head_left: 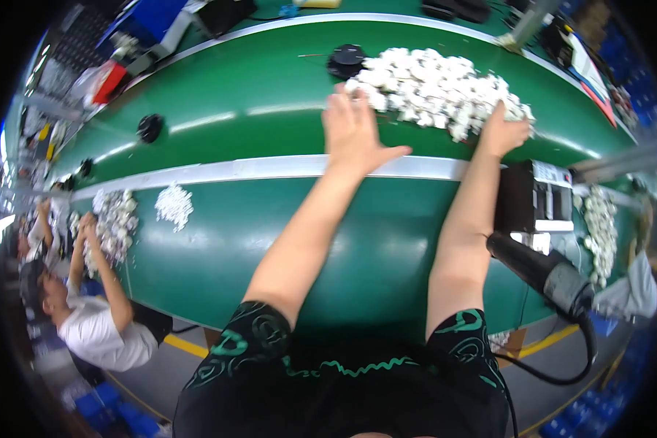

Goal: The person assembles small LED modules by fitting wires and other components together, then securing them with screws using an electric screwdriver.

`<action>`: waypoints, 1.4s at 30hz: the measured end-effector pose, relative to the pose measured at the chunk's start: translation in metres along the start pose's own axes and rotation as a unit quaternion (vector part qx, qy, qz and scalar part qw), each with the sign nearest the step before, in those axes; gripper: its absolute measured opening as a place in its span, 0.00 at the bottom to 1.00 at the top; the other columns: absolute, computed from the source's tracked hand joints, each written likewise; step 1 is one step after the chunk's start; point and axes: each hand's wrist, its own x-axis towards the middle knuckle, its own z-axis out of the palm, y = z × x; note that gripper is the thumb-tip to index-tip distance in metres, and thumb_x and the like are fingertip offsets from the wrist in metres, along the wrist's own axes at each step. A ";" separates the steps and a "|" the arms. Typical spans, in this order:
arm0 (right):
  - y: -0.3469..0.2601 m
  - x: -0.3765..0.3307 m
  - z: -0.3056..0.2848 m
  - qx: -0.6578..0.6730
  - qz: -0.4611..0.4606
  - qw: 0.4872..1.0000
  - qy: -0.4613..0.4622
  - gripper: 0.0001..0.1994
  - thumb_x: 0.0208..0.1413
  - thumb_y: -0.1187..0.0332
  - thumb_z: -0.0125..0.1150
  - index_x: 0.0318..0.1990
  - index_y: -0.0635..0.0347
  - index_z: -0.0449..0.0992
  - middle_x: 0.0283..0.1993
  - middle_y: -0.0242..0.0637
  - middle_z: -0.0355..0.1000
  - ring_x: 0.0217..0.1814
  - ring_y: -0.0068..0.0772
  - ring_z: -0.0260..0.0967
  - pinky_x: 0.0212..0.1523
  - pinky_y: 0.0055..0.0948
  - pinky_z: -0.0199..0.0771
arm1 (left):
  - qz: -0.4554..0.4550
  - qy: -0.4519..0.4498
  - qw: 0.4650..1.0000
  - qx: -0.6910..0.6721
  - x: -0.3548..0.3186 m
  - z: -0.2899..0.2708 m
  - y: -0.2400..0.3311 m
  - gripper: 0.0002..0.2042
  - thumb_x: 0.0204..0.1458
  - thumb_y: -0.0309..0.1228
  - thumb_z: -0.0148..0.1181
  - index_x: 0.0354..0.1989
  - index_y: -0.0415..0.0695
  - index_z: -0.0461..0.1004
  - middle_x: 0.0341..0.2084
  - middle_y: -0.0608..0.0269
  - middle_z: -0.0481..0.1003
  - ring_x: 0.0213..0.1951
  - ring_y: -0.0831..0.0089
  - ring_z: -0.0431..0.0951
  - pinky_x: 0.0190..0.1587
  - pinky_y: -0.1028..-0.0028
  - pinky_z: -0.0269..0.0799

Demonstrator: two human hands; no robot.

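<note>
A large heap of small white parts (pixel 438 87) lies on the green belt (pixel 219 95) in front of me; their exact kind is too small to tell. My left hand (pixel 352 131) is at the heap's left edge, its fingers stretched out and its thumb spread to the right. At the right end, my right hand (pixel 505 133) curves against the outer parts, thumb apart from the fingers. Its fingertips are partly hidden, and no held part shows. Just beyond the left fingers sits a round black piece (pixel 347 61).
A metal rail (pixel 270 168) divides the belt from the nearer green worktop (pixel 379 241). Close to my right forearm are a black box-shaped device (pixel 533 196) and a dark cylindrical tool with a cable (pixel 544 274). At left, a person (pixel 98 321) handles another white pile (pixel 113 223).
</note>
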 end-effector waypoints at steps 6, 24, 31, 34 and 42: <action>0.042 0.030 0.002 0.104 -0.058 0.993 -0.020 0.37 0.50 0.46 0.69 0.55 0.74 0.74 0.58 0.68 0.69 0.63 0.68 0.64 0.63 0.57 0.64 | -0.001 0.007 0.998 -0.055 0.035 0.034 0.049 0.69 0.31 0.65 0.75 0.75 0.34 0.43 0.73 0.27 0.35 0.74 0.28 0.33 0.71 0.32 0.29; -0.055 -0.064 0.011 0.133 -0.262 0.955 -0.046 0.32 0.47 0.61 0.70 0.57 0.73 0.70 0.62 0.63 0.63 0.69 0.65 0.56 0.70 0.54 0.56 | -0.318 0.252 0.910 0.084 -0.214 -0.135 -0.113 0.34 0.42 0.29 0.65 0.60 0.35 0.60 0.58 0.39 0.62 0.63 0.41 0.60 0.66 0.43 0.54; -0.083 -0.125 -0.023 0.141 -0.397 0.894 -0.152 0.29 0.51 0.64 0.65 0.59 0.73 0.69 0.62 0.65 0.65 0.67 0.66 0.60 0.70 0.54 0.57 | -0.544 0.073 0.829 0.109 -0.201 -0.199 -0.218 0.69 0.37 0.67 0.70 0.76 0.33 0.34 0.73 0.24 0.37 0.76 0.37 0.37 0.75 0.44 0.31; -0.093 -0.154 -0.045 0.135 -0.440 0.863 -0.209 0.29 0.51 0.67 0.65 0.60 0.70 0.68 0.67 0.66 0.58 0.72 0.67 0.54 0.71 0.56 0.55 | -0.527 0.047 0.841 0.117 -0.178 -0.194 -0.244 0.71 0.35 0.73 0.66 0.76 0.34 0.36 0.73 0.25 0.38 0.76 0.39 0.38 0.75 0.45 0.31; -0.117 -0.219 -0.106 0.078 -0.430 0.813 -0.385 0.28 0.52 0.68 0.67 0.61 0.63 0.68 0.73 0.60 0.52 0.75 0.65 0.50 0.71 0.52 0.58 | -0.530 0.061 0.833 0.143 -0.145 -0.190 -0.302 0.67 0.39 0.75 0.61 0.76 0.35 0.41 0.75 0.34 0.42 0.77 0.44 0.41 0.75 0.48 0.34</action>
